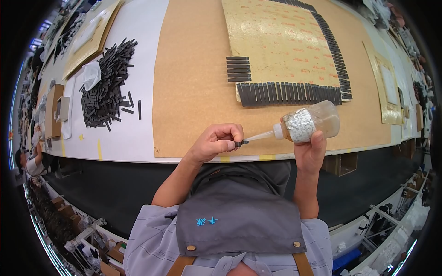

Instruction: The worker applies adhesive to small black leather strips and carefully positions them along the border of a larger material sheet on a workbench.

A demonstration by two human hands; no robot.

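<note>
My left hand (216,141) is closed, pinching a small black strip (239,144) between thumb and fingers. My right hand (311,152) grips a translucent squeeze bottle (328,118) with a silvery label, tipped on its side. The bottle's long thin nozzle points left, and its tip is at the strip in my left hand. Beyond my hands lies a yellowish board (281,46). Black strips (290,93) line its near and right edges in a close row, and several more (238,69) sit at its left edge.
A heap of loose black strips (108,85) lies on the white table at left, with a crumpled white plastic bag (91,75) on it. Brown paper (193,60) covers the middle. Another board (384,87) lies at right. A person (34,163) is at far left.
</note>
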